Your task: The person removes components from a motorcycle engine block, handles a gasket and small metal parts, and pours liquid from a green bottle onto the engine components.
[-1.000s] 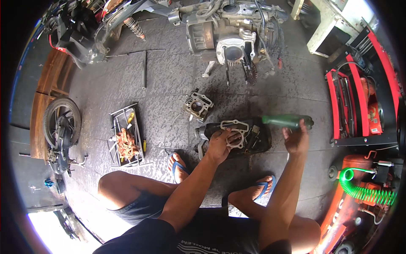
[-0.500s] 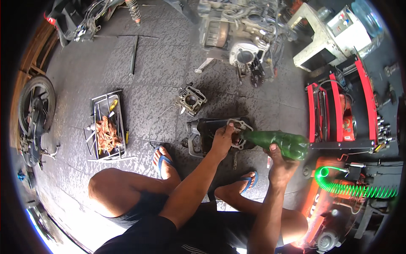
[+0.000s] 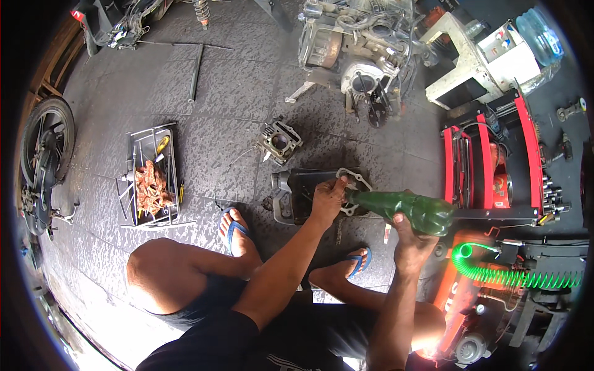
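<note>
My left hand [image 3: 329,201] grips a pale flat metal gasket [image 3: 361,178] above a dark oil pan-like part [image 3: 309,182] on the floor between my feet. My right hand [image 3: 412,242] is closed round a green plastic bottle [image 3: 413,209], tipped nearly horizontal, its narrow end at the gasket beside my left fingers. The exact spot where the bottle's mouth ends is hard to make out. A metal cylinder part [image 3: 278,141] with a round opening lies just beyond them.
A tray [image 3: 174,133] of tools and orange rags is at left, beside a wheel [image 3: 44,145]. An engine [image 3: 340,46] stands ahead, a steel rod [image 3: 197,74] to its left. On the right are a red tool cart [image 3: 486,157], white stand [image 3: 451,62] and orange compressor [image 3: 458,297].
My right hand has swung the green bottle down from an upright grip on the right to lying tilted with its neck at my left hand. The view has also shifted.
</note>
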The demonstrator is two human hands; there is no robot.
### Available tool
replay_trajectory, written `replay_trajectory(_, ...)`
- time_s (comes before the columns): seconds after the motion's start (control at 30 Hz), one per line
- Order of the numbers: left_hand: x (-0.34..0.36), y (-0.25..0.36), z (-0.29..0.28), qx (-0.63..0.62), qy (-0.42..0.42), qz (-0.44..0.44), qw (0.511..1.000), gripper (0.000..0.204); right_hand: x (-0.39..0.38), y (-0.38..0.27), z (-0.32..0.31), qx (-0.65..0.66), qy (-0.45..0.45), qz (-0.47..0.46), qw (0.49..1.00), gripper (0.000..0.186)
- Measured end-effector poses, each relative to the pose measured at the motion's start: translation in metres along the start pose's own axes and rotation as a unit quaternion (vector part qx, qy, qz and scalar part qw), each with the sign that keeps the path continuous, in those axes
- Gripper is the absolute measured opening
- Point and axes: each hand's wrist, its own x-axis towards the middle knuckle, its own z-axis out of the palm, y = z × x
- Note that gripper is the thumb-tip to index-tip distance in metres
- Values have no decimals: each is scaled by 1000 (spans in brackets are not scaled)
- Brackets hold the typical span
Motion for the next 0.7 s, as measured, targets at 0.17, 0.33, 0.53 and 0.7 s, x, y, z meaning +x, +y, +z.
replay_trajectory(0.17, 12, -16, 6, -326, -52, -47, 943, 38, -5, -2, -4, -14, -16, 24, 999, 45)
replay_trajectory(0.33, 11, -16, 0, -426, -122, -95, 891, 34, -7, -4, -8, -48, -30, 51, 997, 45)
replay_trajectory(0.53, 8, -10, 1, -453, -102, -123, 877, 34, -9, 4, -12, -36, -19, 50, 998, 54)
replay_trajectory(0.7, 19, -25, -7, -455, -153, -93, 872, 32, -11, 4, -6, -13, 0, 19, 1000, 50)
